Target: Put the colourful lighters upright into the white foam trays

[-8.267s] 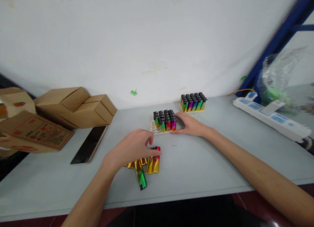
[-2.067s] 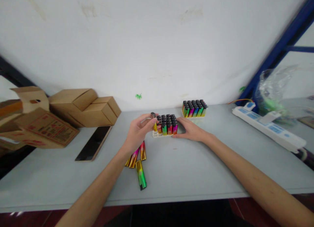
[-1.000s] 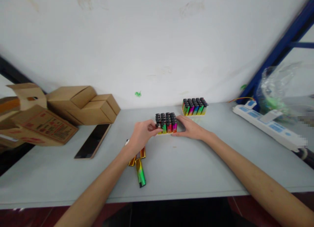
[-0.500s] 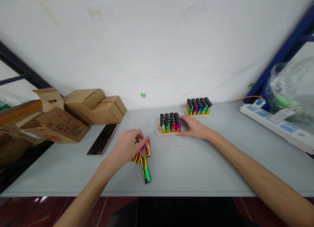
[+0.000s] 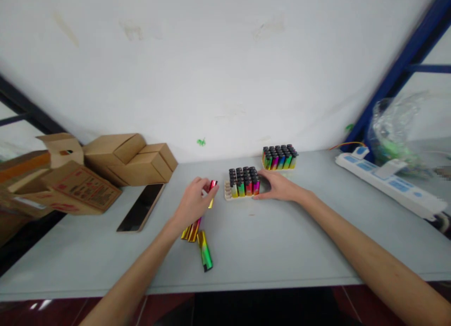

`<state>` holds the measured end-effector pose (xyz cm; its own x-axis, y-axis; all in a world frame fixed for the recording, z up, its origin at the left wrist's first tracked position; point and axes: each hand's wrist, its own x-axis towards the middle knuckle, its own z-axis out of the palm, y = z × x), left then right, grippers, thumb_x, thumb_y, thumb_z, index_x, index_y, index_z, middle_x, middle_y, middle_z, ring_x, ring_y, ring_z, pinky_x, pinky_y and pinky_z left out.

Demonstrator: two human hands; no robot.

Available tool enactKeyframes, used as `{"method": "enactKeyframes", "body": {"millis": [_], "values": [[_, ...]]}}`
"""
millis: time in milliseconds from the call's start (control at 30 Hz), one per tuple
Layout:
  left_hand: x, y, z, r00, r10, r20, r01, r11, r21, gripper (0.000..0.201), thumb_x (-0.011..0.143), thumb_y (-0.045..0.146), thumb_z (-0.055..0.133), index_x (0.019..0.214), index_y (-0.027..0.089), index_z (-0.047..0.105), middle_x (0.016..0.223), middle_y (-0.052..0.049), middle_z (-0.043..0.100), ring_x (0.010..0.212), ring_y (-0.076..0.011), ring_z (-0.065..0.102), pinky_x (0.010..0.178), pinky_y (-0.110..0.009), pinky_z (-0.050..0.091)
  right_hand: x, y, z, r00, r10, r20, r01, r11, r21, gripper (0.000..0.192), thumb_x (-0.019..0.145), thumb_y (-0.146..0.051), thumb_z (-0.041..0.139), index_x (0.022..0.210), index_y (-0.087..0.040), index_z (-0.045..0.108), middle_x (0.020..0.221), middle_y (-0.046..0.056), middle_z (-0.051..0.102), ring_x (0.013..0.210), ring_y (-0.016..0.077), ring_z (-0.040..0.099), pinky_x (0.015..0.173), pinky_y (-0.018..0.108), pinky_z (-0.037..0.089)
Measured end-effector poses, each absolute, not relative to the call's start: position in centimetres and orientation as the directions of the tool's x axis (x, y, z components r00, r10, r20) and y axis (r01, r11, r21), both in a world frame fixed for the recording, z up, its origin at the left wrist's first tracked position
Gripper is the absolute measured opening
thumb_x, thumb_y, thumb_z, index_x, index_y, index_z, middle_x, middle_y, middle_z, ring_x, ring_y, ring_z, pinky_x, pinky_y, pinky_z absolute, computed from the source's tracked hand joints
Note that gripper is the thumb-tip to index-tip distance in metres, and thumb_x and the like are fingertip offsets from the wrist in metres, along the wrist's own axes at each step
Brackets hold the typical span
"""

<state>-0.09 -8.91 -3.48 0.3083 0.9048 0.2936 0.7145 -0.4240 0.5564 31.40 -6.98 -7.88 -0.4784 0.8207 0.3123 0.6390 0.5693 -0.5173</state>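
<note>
My left hand (image 5: 194, 198) pinches a shiny red and yellow lighter (image 5: 211, 204) just above the table. Below it lie several metallic lighters (image 5: 193, 233), partly hidden by the wrist, and a green and yellow lighter (image 5: 205, 253). Around the right end of a white tray (image 5: 228, 191) curve the fingers and thumb of my right hand (image 5: 280, 185). Rows of upright lighters (image 5: 244, 181) with black tops fill most of that tray, and its left column of holes holds none.
A second block of upright lighters (image 5: 280, 158) stands at the back by the wall. On the left are a phone (image 5: 141, 208), cardboard boxes (image 5: 141, 161) and an opened carton (image 5: 81, 187). A white power strip (image 5: 391, 185) and clear plastic bag (image 5: 394, 133) are on the right.
My left hand has picked a red and yellow lighter from the loose group and moved it up towards the tray. My right hand stays at the tray; the view has shifted slightly.
</note>
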Motion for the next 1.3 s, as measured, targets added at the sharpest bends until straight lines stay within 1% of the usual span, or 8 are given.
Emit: {"method": "enactKeyframes", "body": {"millis": [133, 200, 300, 433, 533, 767, 1067, 1300], "values": [[1.8, -7.4, -2.2, 0.331, 0.919, 0.215, 0.28, -0.313, 0.907, 0.035, 0.095, 0.057, 0.055, 0.101, 0.022, 0.049, 0.08, -0.001, 0.065, 0.059, -0.014, 0.06, 0.058, -0.027, 0.048, 31.9, -7.0, -7.7, -0.496, 0.813, 0.305, 0.629, 0.579, -0.519, 0.071, 0.073, -0.054, 0.086, 0.126, -0.013, 0.062, 0.121, 0.017, 0.071, 0.108, 0.0333, 0.069, 0.096, 0.047, 0.054], [2.5, -6.7, -2.5, 0.346, 0.916, 0.204, 0.12, -0.259, 0.958, 0.04, 0.093, 0.058, 0.058, 0.107, 0.023, 0.046, 0.074, 0.003, 0.06, 0.049, -0.0103, 0.049, 0.047, -0.023, 0.041, 32.1, -7.0, -7.6, -0.505, 0.808, 0.305, 0.621, 0.585, -0.522, 0.069, 0.072, -0.053, 0.087, 0.124, -0.014, 0.062, 0.12, 0.015, 0.072, 0.107, 0.0329, 0.069, 0.096, 0.047, 0.055], [2.7, -6.5, -3.6, 0.346, 0.916, 0.203, 0.032, -0.228, 0.973, 0.04, 0.093, 0.059, 0.06, 0.107, 0.023, 0.05, 0.061, 0.009, 0.043, 0.048, -0.0087, 0.034, 0.043, -0.018, 0.029, 32.3, -7.0, -7.6, -0.503, 0.813, 0.292, 0.627, 0.576, -0.524, 0.069, 0.071, -0.054, 0.087, 0.123, -0.015, 0.063, 0.12, 0.015, 0.072, 0.106, 0.0332, 0.069, 0.095, 0.047, 0.055], [2.0, -7.3, -4.6, 0.338, 0.914, 0.223, 0.088, -0.266, 0.96, 0.04, 0.093, 0.056, 0.061, 0.078, 0.021, 0.048, 0.063, 0.007, 0.036, 0.054, -0.009, 0.035, 0.047, -0.02, 0.031, 32.6, -7.1, -8.0, -0.492, 0.823, 0.284, 0.64, 0.563, -0.522, 0.071, 0.07, -0.057, 0.086, 0.123, -0.015, 0.064, 0.121, 0.015, 0.071, 0.107, 0.0346, 0.069, 0.096, 0.048, 0.055], [1.6, -8.1, -4.5, 0.313, 0.918, 0.244, 0.184, -0.311, 0.933, 0.048, 0.092, 0.06, 0.059, 0.069, 0.022, 0.042, 0.062, 0.005, 0.036, 0.054, -0.0102, 0.036, 0.047, -0.023, 0.031, 32.7, -7.1, -8.3, -0.491, 0.82, 0.296, 0.637, 0.569, -0.52, 0.073, 0.069, -0.059, 0.086, 0.125, -0.016, 0.063, 0.122, 0.015, 0.071, 0.108, 0.0355, 0.069, 0.097, 0.05, 0.055], [1.7, -9.0, -4.3, 0.336, 0.906, 0.257, 0.317, -0.366, 0.875, 0.049, 0.096, 0.057, 0.052, 0.065, 0.022, 0.037, 0.06, 0.004, 0.032, 0.055, -0.0116, 0.031, 0.05, -0.027, 0.026, 32.5, -7.4, -8.2, -0.494, 0.827, 0.268, 0.659, 0.557, -0.505, 0.072, 0.071, -0.06, 0.084, 0.123, -0.016, 0.062, 0.121, 0.015, 0.07, 0.108, 0.0355, 0.068, 0.097, 0.05, 0.055], [1.9, -8.7, -4.9, 0.234, 0.943, 0.235, 0.393, -0.313, 0.865, 0.039, 0.092, 0.046, 0.048, 0.063, 0.023, 0.038, 0.055, 0.005, 0.034, 0.052, -0.0123, 0.032, 0.049, -0.027, 0.025, 32.4, -7.5, -8.3, -0.489, 0.829, 0.272, 0.66, 0.556, -0.505, 0.068, 0.072, -0.06, 0.084, 0.12, -0.017, 0.062, 0.117, 0.013, 0.07, 0.104, 0.0339, 0.068, 0.095, 0.05, 0.055], [1.9, -8.7, -4.7, 0.198, 0.942, 0.271, 0.447, -0.332, 0.83, 0.045, 0.096, 0.051, 0.049, 0.064, 0.022, 0.038, 0.056, 0.005, 0.036, 0.052, -0.0117, 0.034, 0.05, -0.026, 0.026, 32.5, -7.5, -8.2, -0.498, 0.828, 0.256, 0.662, 0.554, -0.505, 0.071, 0.074, -0.059, 0.084, 0.126, -0.017, 0.059, 0.123, 0.015, 0.068, 0.11, 0.0346, 0.066, 0.1, 0.051, 0.054]]}}
